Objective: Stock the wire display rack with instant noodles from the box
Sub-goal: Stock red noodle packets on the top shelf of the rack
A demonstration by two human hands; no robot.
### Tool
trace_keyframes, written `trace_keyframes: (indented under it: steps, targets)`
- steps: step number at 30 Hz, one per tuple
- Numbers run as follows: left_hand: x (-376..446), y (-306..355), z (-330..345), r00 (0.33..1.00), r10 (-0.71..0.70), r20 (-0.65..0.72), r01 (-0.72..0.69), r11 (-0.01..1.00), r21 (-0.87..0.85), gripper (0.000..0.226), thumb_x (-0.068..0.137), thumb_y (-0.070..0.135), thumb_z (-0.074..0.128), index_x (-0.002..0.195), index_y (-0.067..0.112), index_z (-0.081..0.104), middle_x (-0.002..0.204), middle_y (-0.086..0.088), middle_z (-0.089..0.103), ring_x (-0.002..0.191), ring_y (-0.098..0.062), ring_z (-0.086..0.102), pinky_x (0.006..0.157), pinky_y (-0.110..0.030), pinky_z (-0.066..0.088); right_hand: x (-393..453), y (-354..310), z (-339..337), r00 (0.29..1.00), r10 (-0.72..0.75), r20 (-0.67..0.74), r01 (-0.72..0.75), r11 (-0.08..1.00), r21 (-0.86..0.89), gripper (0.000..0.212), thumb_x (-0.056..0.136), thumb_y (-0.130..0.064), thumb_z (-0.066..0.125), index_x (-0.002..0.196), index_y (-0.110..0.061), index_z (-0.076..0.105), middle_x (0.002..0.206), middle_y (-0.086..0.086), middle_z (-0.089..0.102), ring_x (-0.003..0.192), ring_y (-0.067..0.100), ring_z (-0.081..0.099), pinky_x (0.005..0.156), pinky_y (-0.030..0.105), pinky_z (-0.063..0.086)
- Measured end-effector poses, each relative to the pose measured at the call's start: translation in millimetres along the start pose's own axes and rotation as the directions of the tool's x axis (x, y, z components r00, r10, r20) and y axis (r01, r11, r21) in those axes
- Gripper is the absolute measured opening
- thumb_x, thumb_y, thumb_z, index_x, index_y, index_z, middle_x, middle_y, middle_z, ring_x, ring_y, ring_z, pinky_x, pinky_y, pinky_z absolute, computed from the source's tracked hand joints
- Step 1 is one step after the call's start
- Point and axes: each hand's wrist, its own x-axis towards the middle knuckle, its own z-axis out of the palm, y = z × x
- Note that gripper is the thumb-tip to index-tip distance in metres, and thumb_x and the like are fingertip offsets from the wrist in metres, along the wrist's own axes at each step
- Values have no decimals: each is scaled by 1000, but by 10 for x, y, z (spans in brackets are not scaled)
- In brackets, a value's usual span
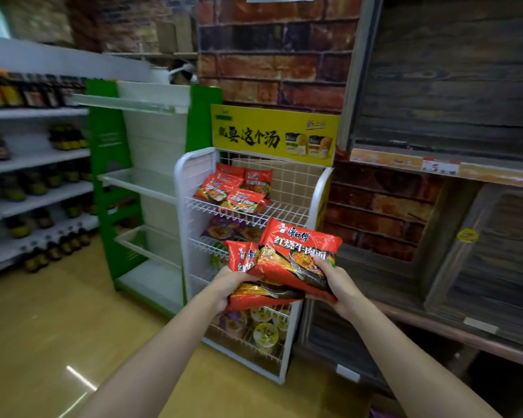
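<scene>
You are holding a small stack of red instant noodle packets (pixel 296 254) in front of the white wire display rack (pixel 194 164), with both arms stretched out toward it. Your left hand (pixel 228 285) is under the left side of the stack, fingers curled up around the lower packets, while your right hand (pixel 337 282) grips the right edge of the top packet, thumb pressed on its face and fingers wrapped beneath. The stack hovers level with the rack's middle tiers, near its right half. On the top tier, further away, several matching red packets (pixel 236 188) lie toward the left side. Purple packets (pixel 224 229) sit on the tier below, and cup noodles (pixel 266 330) fill the lowest basket.
</scene>
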Motion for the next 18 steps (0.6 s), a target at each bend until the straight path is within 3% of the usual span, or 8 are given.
trace_keyframes:
  steps: [3, 7, 8, 11, 12, 15, 18]
  targets:
    - [-26, -17, -247, 989, -10, -145, 7, 1000, -20, 35, 73, 6, 77, 99, 16, 55, 90, -9, 66, 80, -24, 64, 70, -32, 53, 89, 27, 197, 1000, 10, -28, -10, 1000, 2, 36, 89, -37, 61, 113, -10, 60, 102, 11, 71, 90, 30, 69, 85, 49, 55]
    - [-55, -95, -674, 961, -26, -276, 24, 1000, -11, 65, 62, 10, 85, 118, 9, 52, 108, -14, 67, 93, -30, 66, 79, -40, 56, 197, 47, 370, 999, 48, -20, -49, 996, -77, 40, 85, -37, 66, 114, -9, 61, 104, 9, 71, 94, 29, 67, 89, 47, 53]
    - [-43, -113, -779, 957, -23, -290, 20, 1000, -10, 68, 61, 10, 86, 120, 9, 52, 109, -14, 67, 95, -31, 66, 83, -43, 55, 248, 68, 393, 999, 51, -6, -51, 993, -108, 52, 79, -44, 70, 118, -11, 60, 110, 8, 69, 99, 29, 66, 93, 49, 51]
    - [-19, -100, -1019, 949, 1, -314, 1, 1000, 4, 74, 58, 12, 88, 122, 14, 51, 110, -11, 66, 96, -31, 66, 88, -47, 53, 881, 464, 307, 997, 68, 35, -63, 987, -145, 115, 34, -72, 80, 131, -19, 50, 126, 4, 61, 113, 30, 59, 98, 54, 45]
    - [-16, -79, -1074, 947, 15, -320, -12, 1000, 10, 73, 58, 11, 87, 121, 15, 51, 111, -11, 66, 96, -30, 65, 87, -46, 53, 1027, 550, 325, 996, 75, 49, -68, 987, -143, 121, 27, -74, 80, 131, -19, 49, 125, 3, 61, 112, 30, 60, 98, 53, 46]
    - [17, -32, -1219, 945, 47, -323, -48, 999, 5, 61, 66, 3, 82, 117, 16, 51, 109, -10, 66, 91, -26, 64, 78, -38, 52, 962, 444, 614, 993, 78, 84, -66, 989, -132, 109, 35, -67, 81, 127, -18, 52, 121, 4, 63, 109, 30, 61, 97, 52, 47]
    - [142, -59, -1391, 942, 26, -334, -32, 999, -13, 61, 68, 4, 80, 119, 15, 49, 110, -10, 64, 95, -28, 63, 79, -39, 51, 671, 203, 1003, 993, 95, 74, -83, 984, -157, 64, 71, -46, 76, 120, -11, 56, 112, 9, 67, 100, 31, 65, 91, 50, 51]
